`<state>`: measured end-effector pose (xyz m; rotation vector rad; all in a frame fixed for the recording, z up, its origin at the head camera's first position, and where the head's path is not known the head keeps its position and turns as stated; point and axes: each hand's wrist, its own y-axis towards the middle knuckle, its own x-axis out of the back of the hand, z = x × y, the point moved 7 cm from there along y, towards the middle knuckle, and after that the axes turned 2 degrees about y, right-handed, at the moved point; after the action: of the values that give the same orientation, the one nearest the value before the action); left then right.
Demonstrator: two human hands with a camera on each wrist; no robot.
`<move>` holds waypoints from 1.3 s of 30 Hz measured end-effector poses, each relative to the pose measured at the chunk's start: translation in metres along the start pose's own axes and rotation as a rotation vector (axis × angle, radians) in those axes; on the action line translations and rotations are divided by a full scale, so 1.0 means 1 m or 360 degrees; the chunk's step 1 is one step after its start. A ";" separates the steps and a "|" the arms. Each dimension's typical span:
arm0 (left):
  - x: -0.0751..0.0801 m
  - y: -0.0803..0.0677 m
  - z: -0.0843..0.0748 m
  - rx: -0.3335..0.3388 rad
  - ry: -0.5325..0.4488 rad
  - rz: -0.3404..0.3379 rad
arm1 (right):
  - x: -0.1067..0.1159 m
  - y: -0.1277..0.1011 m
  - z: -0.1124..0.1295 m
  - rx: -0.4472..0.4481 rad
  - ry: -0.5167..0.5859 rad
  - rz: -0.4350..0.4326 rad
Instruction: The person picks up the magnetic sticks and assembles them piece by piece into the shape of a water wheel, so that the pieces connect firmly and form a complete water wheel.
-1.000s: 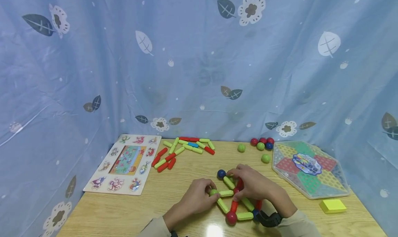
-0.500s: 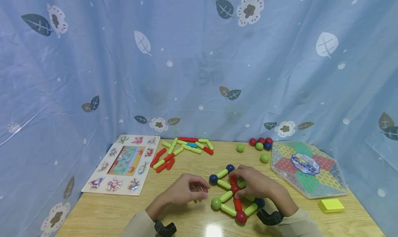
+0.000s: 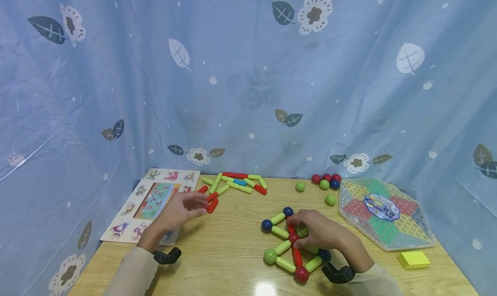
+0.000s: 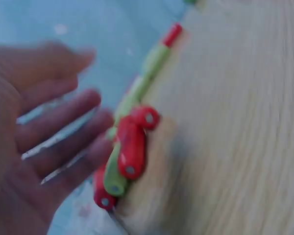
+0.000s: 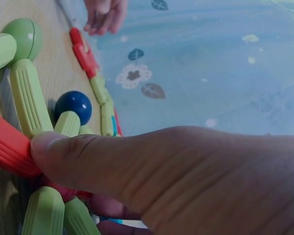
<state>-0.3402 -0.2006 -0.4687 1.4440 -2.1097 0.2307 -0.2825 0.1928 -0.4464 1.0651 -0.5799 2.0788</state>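
Observation:
A flat frame of magnetic rods and balls lies on the table in the head view. At its middle sits a red ball (image 3: 293, 239), with green and red rods fanning out to a green ball (image 3: 269, 256), a front red ball (image 3: 301, 274) and several blue balls (image 3: 266, 225). My right hand (image 3: 324, 231) grips this frame at the hub; in the right wrist view its thumb (image 5: 83, 152) lies over the rod ends. My left hand (image 3: 174, 212) is empty, fingers spread and slightly bent, beside the loose magnetic rods (image 4: 132, 152).
Loose red, green and blue rods (image 3: 233, 184) lie at the back left, next to a sea-animal puzzle board (image 3: 116, 220). Spare balls (image 3: 324, 184) sit at the back right. A clear hexagonal box (image 3: 382, 212) and a yellow block (image 3: 413, 260) are at the right.
My left hand has let go of the green ball and moved left and away to the loose rods. The frame turned and spread flatter early on, with my right hand staying at its hub.

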 end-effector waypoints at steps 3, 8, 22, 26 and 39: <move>0.000 0.007 0.008 0.0055 0.0352 -0.0088 | 0.000 -0.001 0.000 -0.0006 -0.0005 0.0001; -0.013 0.015 -0.002 0.0019 0.0961 -0.0152 | 0.000 0.000 -0.001 -0.0008 -0.0008 0.0004; -0.071 0.005 -0.058 0.0187 0.0167 -0.0337 | -0.002 0.002 -0.002 -0.0033 -0.0045 0.0006; -0.120 0.005 -0.065 0.0319 -0.0400 -0.0116 | -0.002 0.003 -0.001 -0.0026 -0.0052 0.0010; -0.185 0.002 -0.070 0.0528 -0.0724 -0.0086 | -0.006 0.004 0.001 -0.0022 -0.0157 -0.0029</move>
<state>-0.2699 -0.0211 -0.5106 1.8889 -2.4736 0.2598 -0.2833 0.1874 -0.4510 1.1658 -0.6298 2.0125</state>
